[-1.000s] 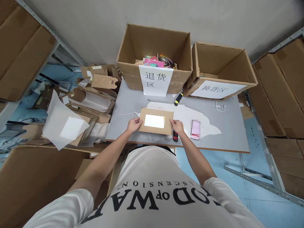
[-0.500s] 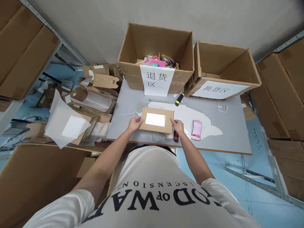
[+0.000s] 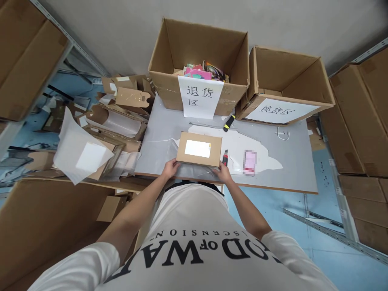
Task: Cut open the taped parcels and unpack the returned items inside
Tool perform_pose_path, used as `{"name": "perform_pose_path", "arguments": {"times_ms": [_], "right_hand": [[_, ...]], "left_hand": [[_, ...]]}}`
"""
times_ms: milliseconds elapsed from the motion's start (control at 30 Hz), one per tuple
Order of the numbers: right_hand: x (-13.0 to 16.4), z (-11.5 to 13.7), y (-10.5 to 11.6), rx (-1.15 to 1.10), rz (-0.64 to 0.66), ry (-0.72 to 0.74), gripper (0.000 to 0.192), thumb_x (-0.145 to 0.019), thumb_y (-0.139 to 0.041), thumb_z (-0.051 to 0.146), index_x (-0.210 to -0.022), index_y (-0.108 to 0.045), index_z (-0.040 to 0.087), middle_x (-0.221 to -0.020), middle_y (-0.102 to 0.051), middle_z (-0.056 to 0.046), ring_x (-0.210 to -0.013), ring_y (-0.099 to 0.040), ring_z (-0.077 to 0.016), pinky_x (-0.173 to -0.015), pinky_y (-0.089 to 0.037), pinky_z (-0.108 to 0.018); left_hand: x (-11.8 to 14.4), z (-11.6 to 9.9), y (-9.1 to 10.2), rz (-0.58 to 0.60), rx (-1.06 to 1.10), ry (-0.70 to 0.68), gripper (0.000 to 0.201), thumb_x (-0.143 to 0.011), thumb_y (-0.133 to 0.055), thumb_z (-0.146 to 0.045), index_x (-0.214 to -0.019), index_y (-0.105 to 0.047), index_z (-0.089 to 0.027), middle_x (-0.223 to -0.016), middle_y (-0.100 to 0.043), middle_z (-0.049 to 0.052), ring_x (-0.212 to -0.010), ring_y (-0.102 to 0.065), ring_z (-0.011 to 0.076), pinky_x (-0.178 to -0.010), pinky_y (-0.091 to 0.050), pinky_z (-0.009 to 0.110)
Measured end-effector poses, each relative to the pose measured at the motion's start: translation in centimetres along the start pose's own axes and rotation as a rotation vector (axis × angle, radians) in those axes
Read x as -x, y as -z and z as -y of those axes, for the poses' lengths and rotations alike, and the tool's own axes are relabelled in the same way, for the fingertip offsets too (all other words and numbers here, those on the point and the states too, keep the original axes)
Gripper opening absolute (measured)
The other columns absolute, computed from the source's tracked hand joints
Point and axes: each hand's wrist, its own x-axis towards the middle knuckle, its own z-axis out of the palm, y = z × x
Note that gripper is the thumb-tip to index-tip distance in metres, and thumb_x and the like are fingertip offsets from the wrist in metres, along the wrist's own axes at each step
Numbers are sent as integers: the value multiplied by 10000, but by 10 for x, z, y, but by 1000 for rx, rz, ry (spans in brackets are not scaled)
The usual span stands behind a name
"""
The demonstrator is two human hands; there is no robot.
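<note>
A flat brown cardboard parcel (image 3: 198, 150) with a white label lies on the grey table (image 3: 291, 161), on top of a clear plastic bag (image 3: 194, 171). My left hand (image 3: 170, 168) is at the parcel's near left corner, fingers on the plastic bag's edge. My right hand (image 3: 223, 173) is at the near right corner, also pinching the plastic. A red and black utility knife (image 3: 225, 156) lies just right of the parcel, beside my right hand.
Two open cartons stand at the table's back: the left carton (image 3: 197, 64) holds colourful items, the right carton (image 3: 285, 87) looks nearly empty. A yellow-black cutter (image 3: 228, 123) and a pink item (image 3: 250, 161) lie on the table. Torn cardboard and packaging (image 3: 103, 133) pile up at left.
Both hands slid from the parcel's side edges back to its near corners and onto the plastic bag under it. The knife is now uncovered.
</note>
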Motion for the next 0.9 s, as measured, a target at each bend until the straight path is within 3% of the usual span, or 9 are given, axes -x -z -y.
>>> {"name": "perform_pose_path", "arguments": {"times_ms": [167,333,567,733,900], "right_hand": [[-2,6,-8,19,-55,-21,461,-781,-545,347,-1189,-607,142,-897,-707,-77,-781,-636,-216,-792,-511,-359],[-1,12,7,121,-59,-14,424,-798,-534,441,-1082,-665,155,-770,-694,-60,-693,-614,-217,-731,-497,-351],[-9,42,36,147,-57,103,330,-832,-518,431,-1011,-698,220,-953,-736,-56,-843,-661,-235,-768,-478,-319],[-17,70,53,185,-110,99,422,-847,-488,497,-955,-733,170,-825,-740,-59,-783,-647,-234,-689,-453,-277],[-24,73,58,225,-151,78,571,-852,-447,586,-757,-740,105,-600,-669,-41,-655,-618,-188,-606,-404,-235]], "left_hand": [[-1,-4,-1,-33,-147,-52,358,-676,-680,-451,-921,-727,-194,-979,-738,78,-1023,-636,306,-973,-441,429],[1,-17,6,-22,-207,-95,258,-698,-657,-415,-843,-732,-215,-908,-742,61,-936,-655,286,-912,-463,378],[6,-59,17,-42,-510,-246,365,-838,-509,-458,-939,-735,-190,-882,-747,50,-833,-666,240,-795,-466,294],[1,-90,18,-167,-504,-281,397,-827,-541,-469,-990,-739,-166,-959,-748,55,-931,-671,254,-844,-476,291],[-4,-101,12,-185,-419,-271,470,-814,-565,-467,-1159,-675,-168,-1131,-696,49,-1024,-658,258,-895,-502,333]]}}
